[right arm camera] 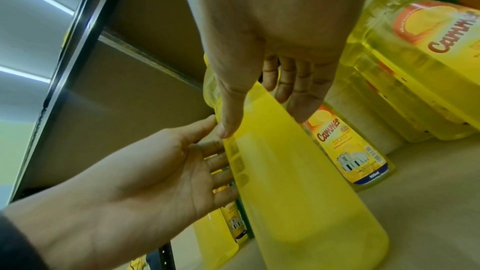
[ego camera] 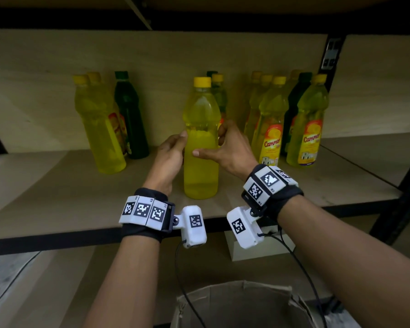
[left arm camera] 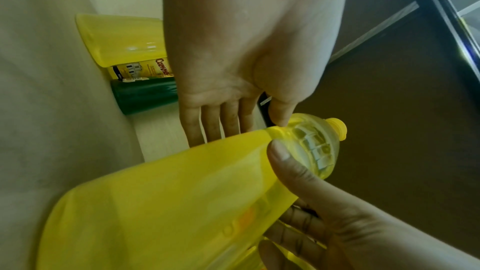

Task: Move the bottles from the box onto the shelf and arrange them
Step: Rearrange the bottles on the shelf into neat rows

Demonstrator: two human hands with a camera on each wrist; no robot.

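Note:
A yellow bottle (ego camera: 201, 143) with a yellow cap and its label turned away stands upright on the wooden shelf (ego camera: 57, 197), near the front edge. My left hand (ego camera: 169, 157) lies against its left side with straight fingers (right arm camera: 215, 163) and an open palm. My right hand (ego camera: 227, 147) holds the bottle from the right, thumb (right arm camera: 228, 118) across the front and fingers curled behind. In the left wrist view the bottle (left arm camera: 168, 202) fills the lower frame between the left hand (left arm camera: 233, 69) and the right hand (left arm camera: 311, 202). The cardboard box (ego camera: 242, 304) sits open below.
Yellow bottles (ego camera: 100, 129) and a dark green bottle (ego camera: 128, 119) stand at the back left. Several more yellow Cammer bottles (ego camera: 270, 129) and a green one stand at the right. A black shelf post (ego camera: 407, 185) rises at the right, and a white block (ego camera: 246, 252) lies below the shelf.

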